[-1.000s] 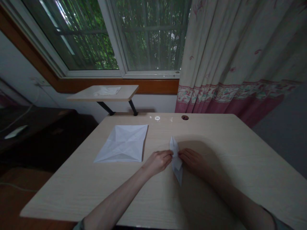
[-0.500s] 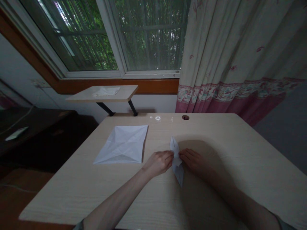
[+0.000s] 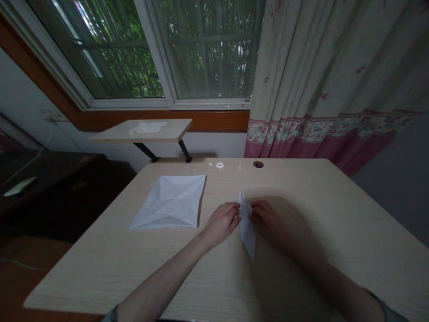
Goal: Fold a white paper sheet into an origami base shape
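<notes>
A narrow piece of folded white paper (image 3: 247, 230), pointed at both ends, stands between my two hands over the desk. My left hand (image 3: 223, 221) pinches its left edge with thumb and fingertips. On the opposite edge, the fingers of my right hand (image 3: 268, 222) are closed around the paper; part of that hand lies in shadow. To the left, a larger creased sheet of white paper (image 3: 174, 201) lies flat on the desk, apart from both hands.
The pale wooden desk (image 3: 134, 273) has a round cable hole (image 3: 258, 164) near its back edge. A raised shelf (image 3: 174, 129) at the back left carries crumpled white paper (image 3: 150, 127). Behind are a window and a floral curtain (image 3: 301, 89). A dark surface (image 3: 60, 179) stands at left.
The small flap at the middle of the folded paper no longer sticks out, and its front face now looks smooth. Both hands have shifted their fingers slightly along its edges.
</notes>
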`<act>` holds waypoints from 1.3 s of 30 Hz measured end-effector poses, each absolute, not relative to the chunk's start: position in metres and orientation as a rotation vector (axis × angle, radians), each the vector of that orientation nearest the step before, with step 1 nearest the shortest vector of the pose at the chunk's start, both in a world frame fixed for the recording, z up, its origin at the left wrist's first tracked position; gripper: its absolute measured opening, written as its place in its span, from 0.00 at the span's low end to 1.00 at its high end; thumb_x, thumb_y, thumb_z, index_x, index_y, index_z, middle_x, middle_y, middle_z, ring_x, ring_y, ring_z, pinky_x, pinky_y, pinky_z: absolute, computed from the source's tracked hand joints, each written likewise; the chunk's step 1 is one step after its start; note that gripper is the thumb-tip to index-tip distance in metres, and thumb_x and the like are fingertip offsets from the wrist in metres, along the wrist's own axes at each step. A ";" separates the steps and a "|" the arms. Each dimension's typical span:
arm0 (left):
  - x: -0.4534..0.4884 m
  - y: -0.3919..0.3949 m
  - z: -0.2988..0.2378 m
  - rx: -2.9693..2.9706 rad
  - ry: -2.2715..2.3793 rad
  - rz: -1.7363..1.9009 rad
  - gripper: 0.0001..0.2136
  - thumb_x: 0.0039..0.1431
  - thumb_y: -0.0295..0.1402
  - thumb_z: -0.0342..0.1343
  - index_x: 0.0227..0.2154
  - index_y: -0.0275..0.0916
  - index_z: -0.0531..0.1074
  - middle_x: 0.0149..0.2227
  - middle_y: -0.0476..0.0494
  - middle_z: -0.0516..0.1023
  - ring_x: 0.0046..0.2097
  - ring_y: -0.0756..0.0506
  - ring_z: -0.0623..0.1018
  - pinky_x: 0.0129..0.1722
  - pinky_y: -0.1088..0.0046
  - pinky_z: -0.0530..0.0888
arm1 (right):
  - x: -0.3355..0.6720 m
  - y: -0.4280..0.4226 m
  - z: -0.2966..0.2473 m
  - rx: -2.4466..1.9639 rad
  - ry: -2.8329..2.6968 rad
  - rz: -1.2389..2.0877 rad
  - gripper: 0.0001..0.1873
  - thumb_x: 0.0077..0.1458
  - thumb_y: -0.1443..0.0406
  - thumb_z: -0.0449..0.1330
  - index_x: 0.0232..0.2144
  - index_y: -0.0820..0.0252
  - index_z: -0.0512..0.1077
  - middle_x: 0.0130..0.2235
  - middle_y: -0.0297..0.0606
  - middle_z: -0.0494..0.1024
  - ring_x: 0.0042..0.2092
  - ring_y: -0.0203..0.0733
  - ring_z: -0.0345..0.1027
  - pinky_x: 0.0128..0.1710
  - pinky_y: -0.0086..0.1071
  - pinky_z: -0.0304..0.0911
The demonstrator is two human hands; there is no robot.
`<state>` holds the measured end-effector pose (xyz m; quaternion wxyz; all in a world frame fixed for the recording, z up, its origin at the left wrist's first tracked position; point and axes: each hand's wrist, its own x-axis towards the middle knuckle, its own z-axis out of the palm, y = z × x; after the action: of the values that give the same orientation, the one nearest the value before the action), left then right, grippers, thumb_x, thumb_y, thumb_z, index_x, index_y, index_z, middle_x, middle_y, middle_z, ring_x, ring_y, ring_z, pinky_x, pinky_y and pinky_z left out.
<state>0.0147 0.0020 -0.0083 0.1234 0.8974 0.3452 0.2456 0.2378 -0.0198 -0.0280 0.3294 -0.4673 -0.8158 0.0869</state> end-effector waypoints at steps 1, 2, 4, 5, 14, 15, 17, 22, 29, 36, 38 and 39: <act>0.016 0.002 -0.007 2.606 1.033 0.706 0.05 0.67 0.31 0.53 0.37 0.37 0.72 0.49 0.39 0.77 0.52 0.40 0.76 0.51 0.60 0.74 | 0.237 -0.020 -0.026 -1.228 -2.120 0.265 0.10 0.62 0.71 0.53 0.34 0.57 0.73 0.41 0.41 0.77 0.45 0.45 0.70 0.47 0.43 0.70; 0.016 0.002 -0.007 2.601 1.053 0.692 0.05 0.67 0.31 0.53 0.37 0.38 0.72 0.49 0.39 0.77 0.52 0.39 0.75 0.51 0.59 0.73 | 0.237 -0.020 -0.024 -1.234 -2.118 0.293 0.10 0.62 0.71 0.53 0.34 0.57 0.73 0.41 0.41 0.77 0.45 0.45 0.70 0.48 0.43 0.70; 0.018 0.001 -0.005 2.600 1.070 0.665 0.05 0.67 0.31 0.53 0.36 0.38 0.72 0.49 0.40 0.77 0.51 0.39 0.75 0.49 0.58 0.73 | 0.236 -0.020 -0.021 -1.247 -2.125 0.314 0.10 0.62 0.71 0.52 0.33 0.57 0.73 0.41 0.41 0.76 0.46 0.45 0.70 0.49 0.44 0.69; 0.018 0.001 -0.005 2.599 1.065 0.657 0.05 0.67 0.31 0.53 0.36 0.38 0.72 0.48 0.40 0.77 0.50 0.39 0.75 0.49 0.58 0.72 | 0.236 -0.021 -0.020 -1.251 -2.133 0.315 0.10 0.62 0.71 0.52 0.33 0.57 0.73 0.41 0.42 0.76 0.46 0.45 0.70 0.49 0.44 0.69; 0.018 0.000 -0.003 2.590 1.025 0.655 0.06 0.68 0.32 0.52 0.35 0.38 0.71 0.46 0.42 0.76 0.49 0.40 0.73 0.49 0.60 0.70 | 0.230 -0.024 -0.024 -1.269 -2.206 0.234 0.10 0.64 0.68 0.50 0.35 0.58 0.71 0.40 0.44 0.77 0.44 0.48 0.71 0.47 0.45 0.70; 0.018 0.000 -0.002 2.584 1.023 0.656 0.06 0.68 0.32 0.52 0.35 0.38 0.70 0.46 0.42 0.76 0.49 0.40 0.73 0.50 0.60 0.70 | 0.230 -0.024 -0.025 -1.267 -2.192 0.253 0.09 0.64 0.68 0.50 0.37 0.58 0.71 0.41 0.44 0.77 0.45 0.48 0.71 0.47 0.45 0.70; 0.019 0.000 -0.002 2.563 1.018 0.661 0.05 0.67 0.31 0.53 0.35 0.38 0.70 0.46 0.41 0.76 0.50 0.40 0.73 0.50 0.60 0.70 | 0.231 -0.023 -0.026 -1.285 -2.135 0.301 0.09 0.64 0.68 0.50 0.41 0.59 0.70 0.43 0.46 0.77 0.46 0.48 0.72 0.48 0.46 0.70; 0.018 0.000 -0.008 2.451 1.099 0.758 0.09 0.65 0.34 0.57 0.45 0.38 0.68 0.44 0.41 0.76 0.47 0.40 0.75 0.49 0.60 0.73 | 0.233 -0.021 -0.034 -1.317 -1.983 0.374 0.20 0.64 0.66 0.52 0.57 0.59 0.61 0.49 0.48 0.75 0.48 0.48 0.73 0.48 0.46 0.72; 0.020 0.000 -0.011 2.542 1.098 0.751 0.14 0.67 0.36 0.54 0.53 0.38 0.67 0.49 0.38 0.77 0.51 0.39 0.76 0.52 0.57 0.74 | 0.236 -0.021 -0.051 -1.223 -2.185 0.094 0.24 0.65 0.71 0.48 0.61 0.56 0.63 0.56 0.51 0.72 0.57 0.52 0.68 0.55 0.52 0.68; 0.020 0.001 -0.012 2.633 1.087 0.731 0.16 0.69 0.35 0.52 0.57 0.38 0.68 0.60 0.35 0.71 0.60 0.40 0.72 0.60 0.57 0.70 | 0.238 -0.023 -0.046 -1.285 -2.277 0.031 0.22 0.66 0.69 0.48 0.59 0.61 0.67 0.54 0.51 0.75 0.55 0.51 0.69 0.56 0.53 0.66; 0.019 0.001 -0.013 2.652 1.099 0.737 0.16 0.69 0.35 0.52 0.56 0.37 0.69 0.61 0.35 0.71 0.61 0.39 0.72 0.60 0.56 0.71 | 0.237 -0.024 -0.044 -1.302 -2.300 0.015 0.22 0.66 0.69 0.48 0.60 0.61 0.67 0.56 0.50 0.75 0.57 0.51 0.68 0.57 0.52 0.64; 0.019 0.001 -0.013 2.661 1.103 0.738 0.16 0.69 0.35 0.52 0.56 0.37 0.69 0.60 0.34 0.71 0.60 0.39 0.72 0.60 0.56 0.71 | 0.237 -0.024 -0.043 -1.309 -2.312 0.004 0.22 0.66 0.69 0.48 0.60 0.61 0.66 0.57 0.50 0.74 0.57 0.51 0.67 0.58 0.52 0.64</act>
<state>0.0194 0.0006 -0.0135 0.0839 0.8916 0.3698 0.2474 0.2372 -0.0237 -0.0433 0.2402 -0.4782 -0.8447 0.0015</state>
